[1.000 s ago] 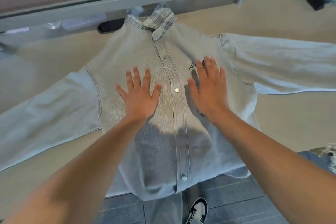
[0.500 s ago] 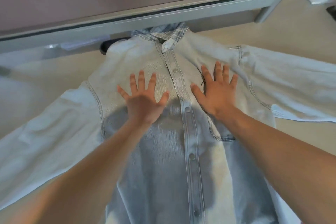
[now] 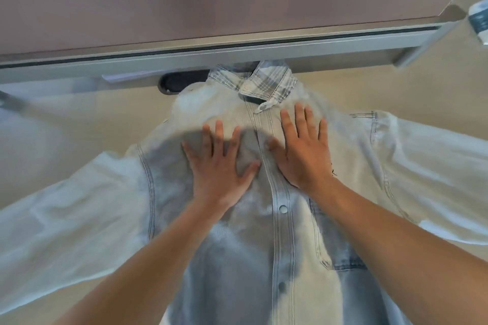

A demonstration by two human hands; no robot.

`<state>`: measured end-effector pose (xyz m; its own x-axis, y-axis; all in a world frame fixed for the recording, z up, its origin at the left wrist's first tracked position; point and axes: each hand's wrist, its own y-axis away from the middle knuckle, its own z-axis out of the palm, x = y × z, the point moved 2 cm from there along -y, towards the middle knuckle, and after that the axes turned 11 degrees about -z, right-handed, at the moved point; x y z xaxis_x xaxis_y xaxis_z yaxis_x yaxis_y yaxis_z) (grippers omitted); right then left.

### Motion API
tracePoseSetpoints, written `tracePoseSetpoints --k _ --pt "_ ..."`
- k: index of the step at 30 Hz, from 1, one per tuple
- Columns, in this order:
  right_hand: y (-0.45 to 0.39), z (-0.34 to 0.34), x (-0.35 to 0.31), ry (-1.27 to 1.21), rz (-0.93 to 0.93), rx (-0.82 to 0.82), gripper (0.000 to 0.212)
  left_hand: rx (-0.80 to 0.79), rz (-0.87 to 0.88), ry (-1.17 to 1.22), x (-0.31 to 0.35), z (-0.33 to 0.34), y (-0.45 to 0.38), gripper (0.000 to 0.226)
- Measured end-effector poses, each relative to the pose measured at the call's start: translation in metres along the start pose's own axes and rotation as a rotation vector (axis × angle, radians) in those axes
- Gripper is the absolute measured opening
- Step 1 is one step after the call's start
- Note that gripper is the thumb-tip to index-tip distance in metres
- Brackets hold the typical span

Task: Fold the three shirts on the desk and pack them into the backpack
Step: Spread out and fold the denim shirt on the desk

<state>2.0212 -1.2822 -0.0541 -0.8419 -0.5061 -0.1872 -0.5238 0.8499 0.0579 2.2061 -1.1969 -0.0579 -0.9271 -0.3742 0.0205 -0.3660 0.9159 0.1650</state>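
Palms flat and fingers spread, the left hand (image 3: 220,163) and right hand (image 3: 303,149) press on the shirt (image 3: 264,245), gripping nothing. They have slid up from mid-chest toward the collar (image 3: 260,82) in the last second. Shirt lies buttoned-side up on the counter (image 3: 79,129), sleeves out wide. Looks like smoothing; folding hasn't begun.
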Motion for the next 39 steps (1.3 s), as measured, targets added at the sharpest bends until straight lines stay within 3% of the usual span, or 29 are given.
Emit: tracePoseSetpoints --k 3,6,9,13,18,22,32,39 --pt "-0.017 -0.015 0.003 0.017 -0.123 0.112 0.067 0.1 -0.019 0.122 0.006 -0.012 -0.013 0.077" --pt "-0.058 -0.025 0.004 -0.002 -0.281 0.038 0.064 0.187 0.046 0.136 0.013 -0.029 -0.06 0.071" --pt "-0.087 -0.013 0.01 0.037 -0.194 -0.101 0.064 0.129 0.07 0.066 0.019 -0.023 -0.094 0.075" --pt "-0.096 -0.001 0.012 0.062 -0.146 0.05 0.066 0.16 0.043 0.048 0.018 -0.001 -0.099 0.072" --pt "-0.103 -0.004 0.006 0.047 -0.12 0.085 0.067 0.216 0.06 0.039 0.018 -0.005 -0.096 0.065" --pt "-0.099 -0.021 -0.003 -0.117 -0.211 0.263 0.05 0.212 0.051 0.074 0.018 -0.006 -0.093 0.063" --pt "-0.104 -0.02 -0.018 -0.052 -0.26 0.143 0.051 0.217 0.002 0.126 0.015 -0.006 -0.091 0.061" --pt "-0.117 -0.021 -0.026 -0.219 -0.106 0.319 0.048 0.198 0.004 0.102 0.015 -0.006 -0.092 0.064"
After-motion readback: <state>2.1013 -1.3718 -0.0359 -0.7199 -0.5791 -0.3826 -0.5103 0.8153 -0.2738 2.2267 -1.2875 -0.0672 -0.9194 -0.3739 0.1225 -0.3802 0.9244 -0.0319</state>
